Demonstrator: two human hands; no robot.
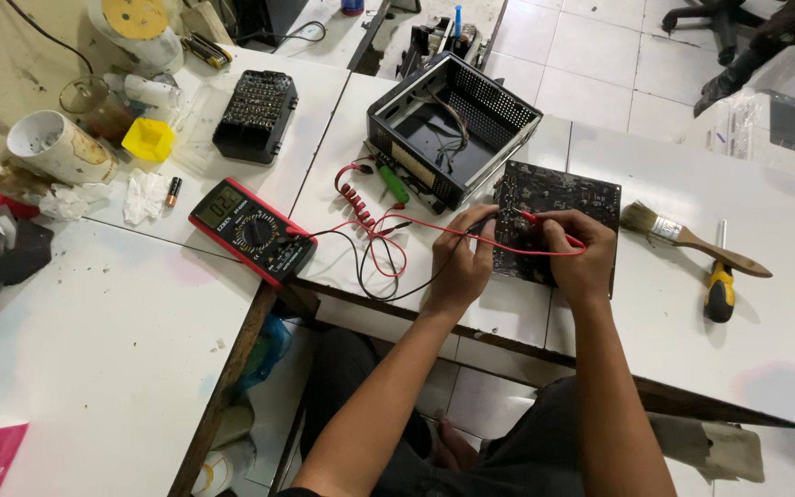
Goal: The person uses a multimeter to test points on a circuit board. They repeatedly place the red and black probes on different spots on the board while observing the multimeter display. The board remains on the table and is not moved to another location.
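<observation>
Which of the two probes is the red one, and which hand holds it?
The red probe is in the right hand, touching the circuit board; the left hand holds the black probe.

I see multimeter (252,231): red casing, black face, grey-green display. My right hand (582,250) on red probe (545,221); my left hand (465,262) on black probe (482,221). Leads (381,241): one red, one black, red part coiled. Circuit board (558,198): dark, near black, speckled. Metal case (453,129): black, perforated dot pattern on walls. Bench (121,331): white, smudged. Paintbrush (692,237): wooden-brown handle, pale bristles. Screwdriver (720,287): yellow and black handle. Small tub (148,139): yellow. Bit box (255,115): black, rows of silver bits.
</observation>
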